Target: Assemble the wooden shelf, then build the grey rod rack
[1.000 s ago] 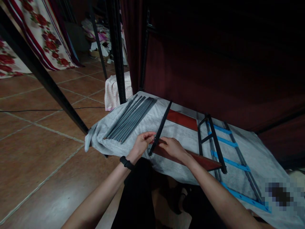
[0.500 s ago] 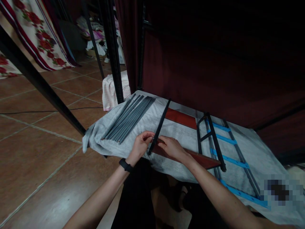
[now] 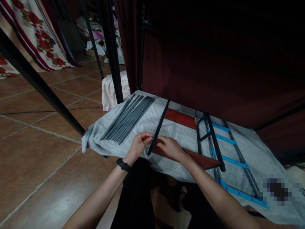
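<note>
My left hand (image 3: 138,147), with a dark band on its wrist, is closed in a pinch at the left side of a slim black metal bar (image 3: 162,123), near the bar's front end. What sits between its fingertips is too small to make out. On the other side of that bar, my right hand (image 3: 171,148) is closed around the left end of a reddish-brown board (image 3: 200,159). A second reddish-brown board (image 3: 181,118) spans from the bar towards a black metal frame (image 3: 214,140) at the back. The near board's right end meets this frame's front end.
Several grey rods (image 3: 130,122) lie side by side on the left of the cloth-covered table (image 3: 147,127). Blue crosspieces (image 3: 238,163) joined by dark rails lie to the right. A black post (image 3: 47,84) slants beside the table's left end. Dark red curtain (image 3: 202,79) hangs behind.
My left wrist has shifted slightly to the left, while its fingers stay at the black bar. The right hand and the boards look almost the same.
</note>
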Action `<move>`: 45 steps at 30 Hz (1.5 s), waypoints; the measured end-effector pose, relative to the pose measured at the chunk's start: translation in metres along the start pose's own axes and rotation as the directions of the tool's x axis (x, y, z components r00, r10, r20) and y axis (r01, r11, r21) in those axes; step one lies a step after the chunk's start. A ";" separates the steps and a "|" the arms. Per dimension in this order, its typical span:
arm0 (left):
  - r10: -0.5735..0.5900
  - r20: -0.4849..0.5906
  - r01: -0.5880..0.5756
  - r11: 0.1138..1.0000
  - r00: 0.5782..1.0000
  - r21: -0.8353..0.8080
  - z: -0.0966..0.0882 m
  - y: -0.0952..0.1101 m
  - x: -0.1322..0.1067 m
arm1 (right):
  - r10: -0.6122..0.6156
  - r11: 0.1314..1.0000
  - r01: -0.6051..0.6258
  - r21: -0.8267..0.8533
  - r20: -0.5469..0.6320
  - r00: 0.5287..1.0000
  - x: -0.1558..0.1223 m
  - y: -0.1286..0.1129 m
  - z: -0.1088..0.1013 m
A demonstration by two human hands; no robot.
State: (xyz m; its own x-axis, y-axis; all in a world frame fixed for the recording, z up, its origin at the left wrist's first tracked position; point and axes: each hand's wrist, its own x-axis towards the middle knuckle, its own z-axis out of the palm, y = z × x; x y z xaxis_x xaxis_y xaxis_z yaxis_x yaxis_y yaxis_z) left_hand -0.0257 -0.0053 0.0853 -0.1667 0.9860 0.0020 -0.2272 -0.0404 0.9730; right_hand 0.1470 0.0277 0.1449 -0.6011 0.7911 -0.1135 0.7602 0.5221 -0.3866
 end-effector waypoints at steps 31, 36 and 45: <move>-0.005 -0.044 0.004 1.000 0.999 -0.020 -0.002 -0.004 0.000 | -0.017 1.000 0.017 0.010 -0.030 0.999 0.000 0.000 0.002; 0.072 0.032 -0.073 0.997 0.997 0.034 -0.004 -0.005 0.002 | 0.003 1.000 -0.003 0.020 0.005 1.000 0.001 -0.002 0.000; 0.056 -0.024 -0.055 0.998 0.998 0.042 -0.003 -0.012 0.001 | -0.007 1.000 0.007 0.003 0.007 1.000 0.002 -0.001 0.001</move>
State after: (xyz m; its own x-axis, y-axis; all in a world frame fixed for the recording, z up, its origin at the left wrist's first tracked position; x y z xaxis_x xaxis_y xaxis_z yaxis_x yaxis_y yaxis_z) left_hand -0.0260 -0.0044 0.0731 -0.2018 0.9781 0.0509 -0.1775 -0.0876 0.9802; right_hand 0.1446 0.0287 0.1439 -0.6079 0.7853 -0.1174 0.7555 0.5266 -0.3898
